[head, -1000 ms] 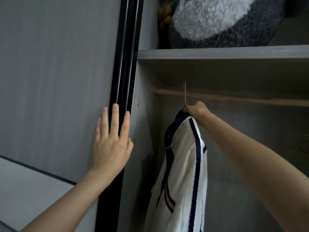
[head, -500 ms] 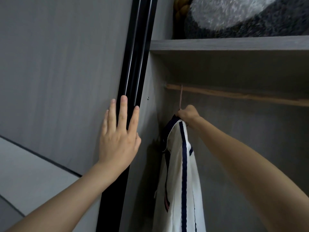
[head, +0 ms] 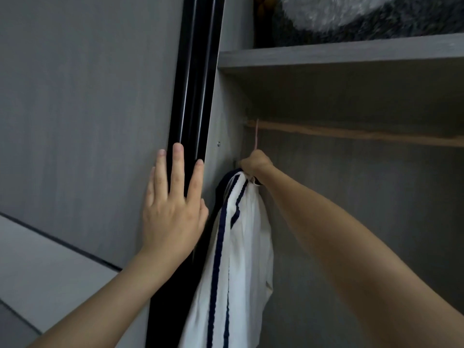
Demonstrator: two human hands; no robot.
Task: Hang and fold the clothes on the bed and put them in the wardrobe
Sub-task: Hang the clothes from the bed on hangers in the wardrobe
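Note:
A white garment with navy stripes (head: pixel 241 247) hangs inside the open wardrobe, at the far left end of the wooden rail (head: pixel 351 133). Its thin pink hanger hook (head: pixel 256 134) is looped over the rail. My right hand (head: pixel 254 163) is closed around the hanger's neck just under the hook, at the garment's collar. My left hand (head: pixel 173 209) lies flat with fingers spread on the black edge of the sliding door (head: pixel 190 96), holding nothing. The hanger's body is hidden inside the garment.
A grey shelf (head: pixel 339 55) runs above the rail, with a grey and white plush thing (head: pixel 351 16) on it. The grey door panel (head: pixel 88 109) fills the left. The rail stretches bare to the right.
My right hand has slid the hanger and garment left along the rail, up to the wardrobe's side wall. My left hand has stayed on the door edge. The view moved closer.

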